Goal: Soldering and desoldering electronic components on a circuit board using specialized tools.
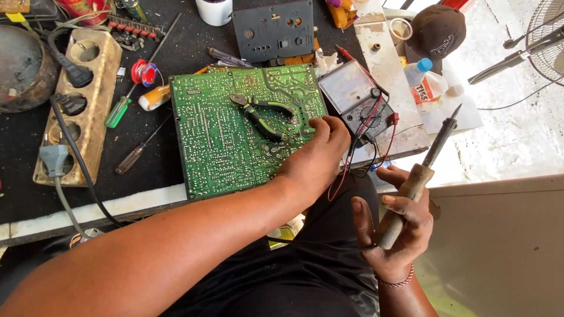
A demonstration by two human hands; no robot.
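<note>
A large green circuit board [223, 135] lies solder side up on the black bench top. My left hand [317, 155] rests on its right edge, fingers curled and pressing the board near its corner. Green-handled pliers [261, 113] lie on the board just left of that hand. My right hand [393, 229] is off the bench over my lap, closed around the wooden handle of a soldering iron [426, 161] whose tip points up and away to the right.
An analogue multimeter [358, 97] with red and black leads sits right of the board. A wooden socket strip [79, 111] with plugs stands at left, with screwdrivers [120, 108], a solder reel [144, 72], a cassette deck panel [273, 29], a dark cap [437, 29] and a fan [546, 38].
</note>
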